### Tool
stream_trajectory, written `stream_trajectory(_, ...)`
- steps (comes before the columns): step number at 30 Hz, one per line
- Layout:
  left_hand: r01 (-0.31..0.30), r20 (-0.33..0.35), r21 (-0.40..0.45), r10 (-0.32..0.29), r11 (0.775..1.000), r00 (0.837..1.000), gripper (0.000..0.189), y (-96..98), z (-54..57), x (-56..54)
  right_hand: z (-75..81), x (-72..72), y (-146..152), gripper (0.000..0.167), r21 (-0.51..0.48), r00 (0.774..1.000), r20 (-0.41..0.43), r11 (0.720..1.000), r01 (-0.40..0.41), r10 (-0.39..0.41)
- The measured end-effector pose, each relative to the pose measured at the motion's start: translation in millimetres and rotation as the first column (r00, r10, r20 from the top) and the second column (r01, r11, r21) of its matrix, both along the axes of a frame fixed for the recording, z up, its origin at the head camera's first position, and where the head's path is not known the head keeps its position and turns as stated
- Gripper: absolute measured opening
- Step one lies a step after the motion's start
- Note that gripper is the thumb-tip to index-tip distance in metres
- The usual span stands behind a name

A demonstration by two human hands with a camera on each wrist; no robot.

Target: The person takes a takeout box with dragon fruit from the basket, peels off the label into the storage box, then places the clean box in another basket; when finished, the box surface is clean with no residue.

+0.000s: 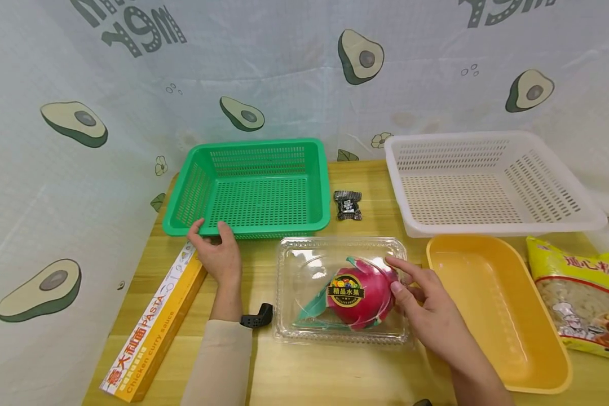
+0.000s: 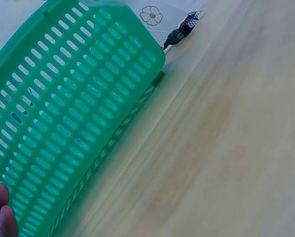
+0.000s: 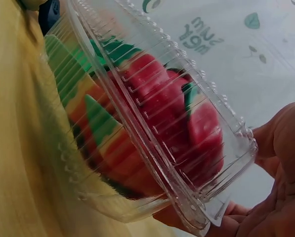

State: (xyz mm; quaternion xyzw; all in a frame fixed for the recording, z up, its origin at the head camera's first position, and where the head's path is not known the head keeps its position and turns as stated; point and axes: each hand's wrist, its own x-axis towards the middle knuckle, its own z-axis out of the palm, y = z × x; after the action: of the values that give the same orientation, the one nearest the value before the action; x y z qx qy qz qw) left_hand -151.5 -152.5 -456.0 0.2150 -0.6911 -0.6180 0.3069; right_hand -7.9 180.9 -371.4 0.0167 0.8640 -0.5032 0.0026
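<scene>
In the head view, my left hand holds the front rim of a green plastic basket, with a thumb and finger over the rim. Two of its fingertips show against the outer wall in the left wrist view. My right hand grips the right side of a clear lidded plastic container. A red dragon fruit with green leaf tips lies inside, behind a black-and-gold label on the lid. In the right wrist view, fingers reach under the container's edge.
Left lies a long pasta box. A small black wrapped packet sits between the green basket and a white basket. To the right are a yellow tray and a bag of macaroni. A printed cloth hangs behind.
</scene>
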Motion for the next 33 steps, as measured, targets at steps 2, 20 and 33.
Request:
stream_trajectory(2, -0.004, -0.004, -0.002, 0.004, 1.000, 1.000, 0.046, -0.1, 0.1, -0.3, -2.1, -0.2, 0, 0.044, 0.042, 1.000, 0.030, 0.999, 0.002, -0.003)
stream_trajectory(20, -0.008, -0.017, -0.017, 0.008, 1.000, 1.000, 0.045, 2.5, 3.1, 1.8, -10.4, -12.5, 7, 0.042, 0.178, 0.987, 0.162, 0.983, -0.044, 0.015)
stream_trajectory(33, -0.005, -0.018, -0.011, 0.005, 1.000, 1.000, 0.044, 1.4, 0.1, 0.1, -10.0, -15.8, 12, 0.044, 0.130, 0.983, 0.177, 0.988, -0.078, 0.054)
